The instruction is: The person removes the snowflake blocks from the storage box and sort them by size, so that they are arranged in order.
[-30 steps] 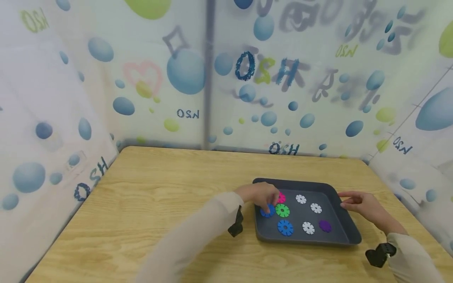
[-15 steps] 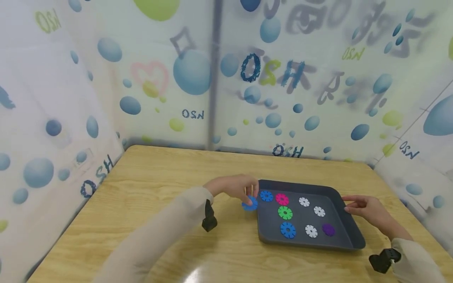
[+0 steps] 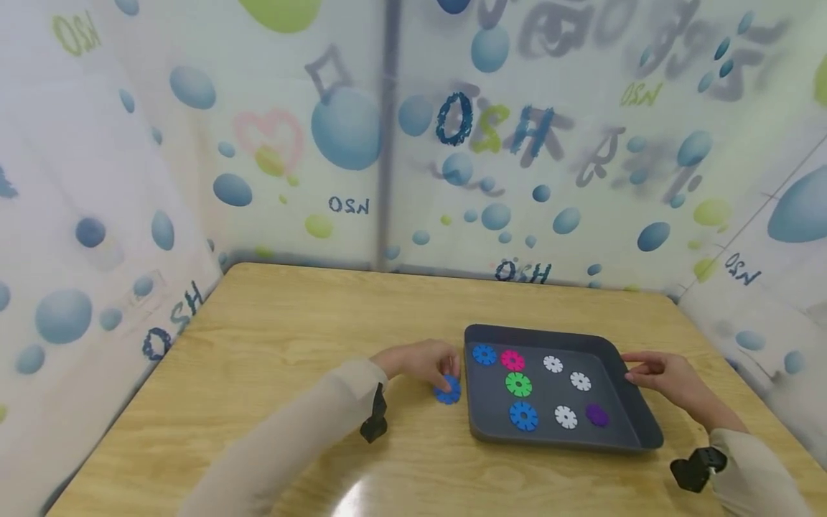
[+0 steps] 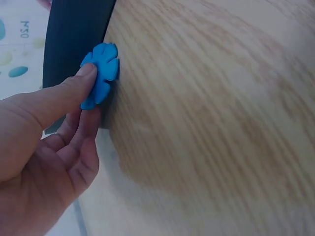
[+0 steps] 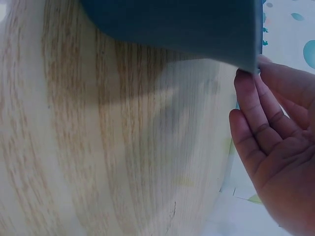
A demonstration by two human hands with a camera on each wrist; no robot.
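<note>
**Just outside the dark grey rectangular tray point(image 3: 549, 393), a blue notched disc point(image 3: 448, 390) in a pinch**

From my station I find the disc at the fingertips of the person's left hand point(image 3: 420, 361), beside the tray's left wall and low over the light wooden table point(image 3: 291, 359). My left wrist feed shows the thumb on the disc's face and bent fingers behind it, the gap just the disc's thickness. Whether its edge touches the wood, I cannot tell. Opposite, the right hand point(image 3: 665, 377) pinches the tray's right rim between thumb and fingers. Inside the tray lie eight round discs point(image 3: 519, 384) in blue, pink, green, white and purple.

As for writing, I read large lettering point(image 3: 491, 126), "O", "2", "H" from left to right, on the white bubble-printed wall covering point(image 3: 278, 237). Nearby grey characters point(image 3: 555, 29) are too blurred for me to read.
</note>
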